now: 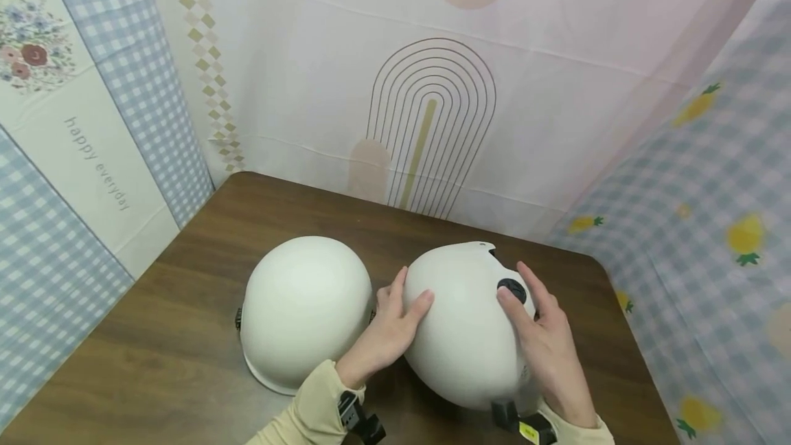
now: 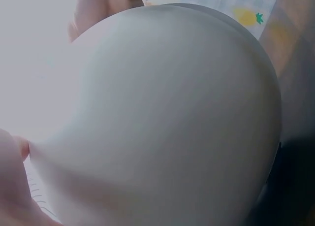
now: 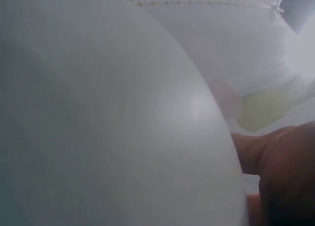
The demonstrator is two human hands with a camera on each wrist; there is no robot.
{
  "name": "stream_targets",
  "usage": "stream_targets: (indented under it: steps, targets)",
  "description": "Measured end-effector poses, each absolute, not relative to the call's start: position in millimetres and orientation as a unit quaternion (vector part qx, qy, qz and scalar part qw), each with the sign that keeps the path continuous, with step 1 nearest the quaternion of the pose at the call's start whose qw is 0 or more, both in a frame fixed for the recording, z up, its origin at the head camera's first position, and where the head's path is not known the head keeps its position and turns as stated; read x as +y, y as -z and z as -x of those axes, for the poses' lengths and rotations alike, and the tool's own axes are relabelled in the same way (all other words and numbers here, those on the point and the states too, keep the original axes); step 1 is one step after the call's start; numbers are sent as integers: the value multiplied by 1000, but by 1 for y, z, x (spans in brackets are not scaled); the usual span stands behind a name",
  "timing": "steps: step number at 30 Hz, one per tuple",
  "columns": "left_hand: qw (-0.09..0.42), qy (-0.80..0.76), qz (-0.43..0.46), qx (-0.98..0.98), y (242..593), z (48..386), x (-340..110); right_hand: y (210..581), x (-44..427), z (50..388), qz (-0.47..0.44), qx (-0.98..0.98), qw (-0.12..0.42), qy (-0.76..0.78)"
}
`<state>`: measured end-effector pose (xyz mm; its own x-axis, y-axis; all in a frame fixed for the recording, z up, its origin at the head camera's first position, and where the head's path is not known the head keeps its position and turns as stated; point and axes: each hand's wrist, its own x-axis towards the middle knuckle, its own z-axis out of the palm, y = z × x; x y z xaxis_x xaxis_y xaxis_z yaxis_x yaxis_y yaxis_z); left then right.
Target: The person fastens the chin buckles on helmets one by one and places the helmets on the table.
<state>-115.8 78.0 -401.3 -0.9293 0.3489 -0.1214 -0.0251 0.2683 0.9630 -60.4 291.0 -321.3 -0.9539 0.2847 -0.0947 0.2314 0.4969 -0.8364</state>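
Note:
A white helmet [image 1: 460, 335], smooth and rounded, is held between my two hands at the right of the table, tilted so that a notched edge shows at its far side. My left hand [image 1: 389, 325] grips its left side, thumb on the near surface. On the other side my right hand [image 1: 550, 342] holds it, the thumb by a black round fitting [image 1: 513, 288] and the fingers round the far side. Both wrist views are filled largely by the white shell [image 2: 177, 98]. A second white helmet [image 1: 305, 307] rests dome up, left of my left hand.
The brown wooden table [image 1: 148, 349] has rounded far corners. Behind it hangs a pale patterned cloth [image 1: 296, 74], with checked cloth [image 1: 698, 225] along the right side. A black device is strapped to each wrist.

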Motion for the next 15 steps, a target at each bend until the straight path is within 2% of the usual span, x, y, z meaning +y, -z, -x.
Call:
stream_targets:
  steps: [15]
  targets:
    - [138,-608,-93,777,408,121,86,323,309,73,132,-860,-2,-493]
